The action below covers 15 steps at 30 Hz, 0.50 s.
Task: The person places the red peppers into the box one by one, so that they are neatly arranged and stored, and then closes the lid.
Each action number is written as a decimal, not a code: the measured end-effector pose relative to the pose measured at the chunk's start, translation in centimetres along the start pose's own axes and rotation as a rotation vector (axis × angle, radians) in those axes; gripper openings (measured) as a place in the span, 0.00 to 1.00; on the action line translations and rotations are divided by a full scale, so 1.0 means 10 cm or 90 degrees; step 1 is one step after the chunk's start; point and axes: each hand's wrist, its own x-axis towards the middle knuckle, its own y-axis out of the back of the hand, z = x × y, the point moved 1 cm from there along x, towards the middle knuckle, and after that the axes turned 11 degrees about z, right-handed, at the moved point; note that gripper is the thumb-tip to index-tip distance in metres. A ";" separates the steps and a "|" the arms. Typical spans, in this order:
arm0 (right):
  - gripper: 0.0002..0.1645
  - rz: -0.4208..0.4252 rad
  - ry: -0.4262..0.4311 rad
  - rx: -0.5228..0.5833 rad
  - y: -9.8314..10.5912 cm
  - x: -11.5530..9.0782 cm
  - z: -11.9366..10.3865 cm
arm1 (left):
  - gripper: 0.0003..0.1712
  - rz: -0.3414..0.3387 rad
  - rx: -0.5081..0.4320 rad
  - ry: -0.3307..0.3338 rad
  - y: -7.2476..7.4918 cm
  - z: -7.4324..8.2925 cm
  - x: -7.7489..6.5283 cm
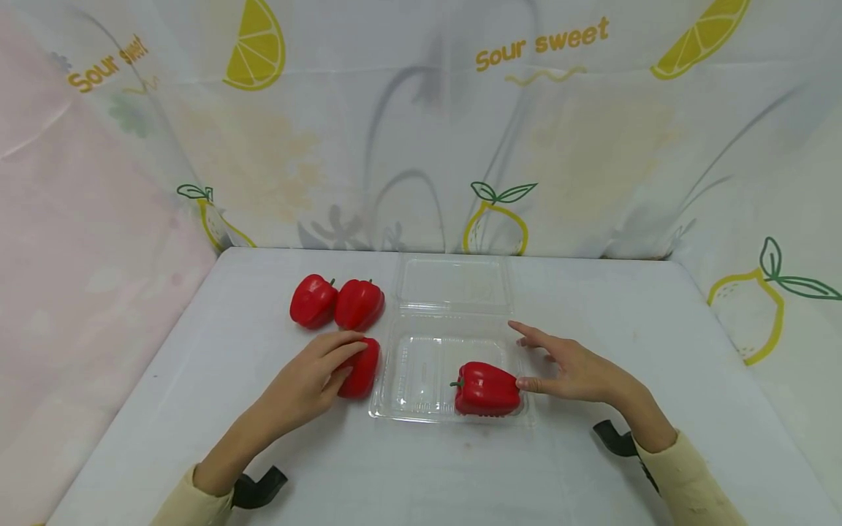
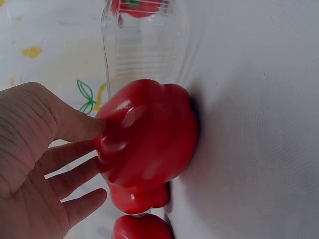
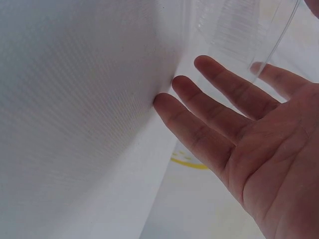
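My left hand [image 1: 314, 372] reaches over a red bell pepper [image 1: 362, 371] lying just left of the clear plastic container, its thumb and fingertips on the pepper's side and top. In the left wrist view this pepper [image 2: 149, 132] rests on the table under the thumb. Inside the open container [image 1: 414, 365], at its near right, lies another red bell pepper [image 1: 488, 389], green stem facing left. Spread fingers show on my right hand [image 1: 579, 369], at the container's right edge, the thumb by that pepper's right end. The right wrist view shows the palm [image 3: 284, 154] holding nothing.
Two more red bell peppers, one at left [image 1: 313, 301] and one beside it [image 1: 359, 304], sit behind the left hand. The container's lid [image 1: 454, 283] lies folded back on the white table [image 1: 579, 467]. A lemon-print cloth [image 1: 368, 146] hangs behind.
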 end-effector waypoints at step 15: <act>0.54 0.001 0.001 -0.005 -0.01 0.00 0.01 | 0.38 0.011 0.048 0.006 0.05 -0.03 -0.03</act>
